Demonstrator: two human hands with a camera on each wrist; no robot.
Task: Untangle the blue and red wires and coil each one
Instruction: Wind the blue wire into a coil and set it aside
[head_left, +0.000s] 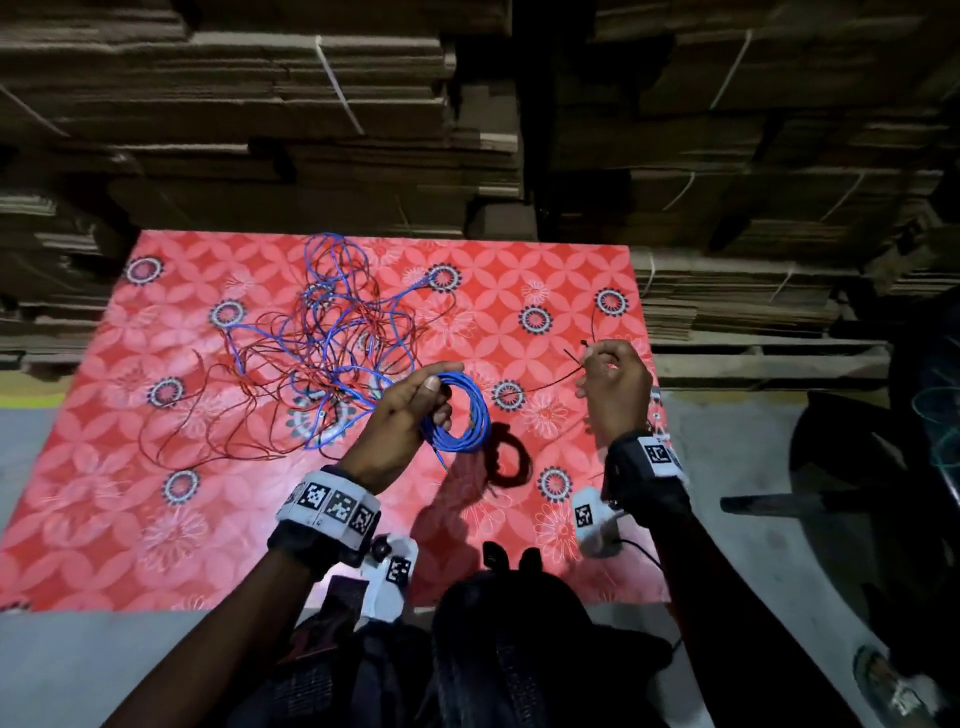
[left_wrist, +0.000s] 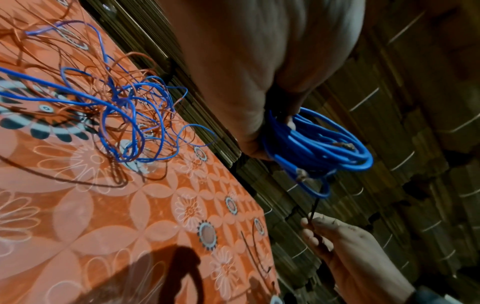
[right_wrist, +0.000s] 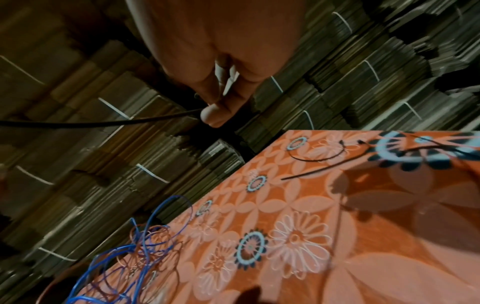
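Note:
My left hand (head_left: 437, 401) grips a coil of blue wire (head_left: 464, 411) just above the red flowered mat (head_left: 156, 519), thumb on top and fingers through the loop. The coil (left_wrist: 320, 148) has several turns, and a bare end sticks out. From it the blue wire runs left into a loose tangle of blue and red wire (head_left: 322, 343) lying mid-mat. My right hand (head_left: 592, 364), raised to the right of the coil, pinches a thin black cable tie (head_left: 573, 358) between thumb and fingers. In the right wrist view the tie (right_wrist: 103, 123) points left from the fingertips (right_wrist: 211, 115).
Two more black ties (right_wrist: 319, 158) lie on the mat's far right part. Strapped bundles of flat cardboard (head_left: 311, 130) rise right behind the mat. Grey floor (head_left: 52, 665) surrounds it, and a dark object (head_left: 857, 467) stands on the right.

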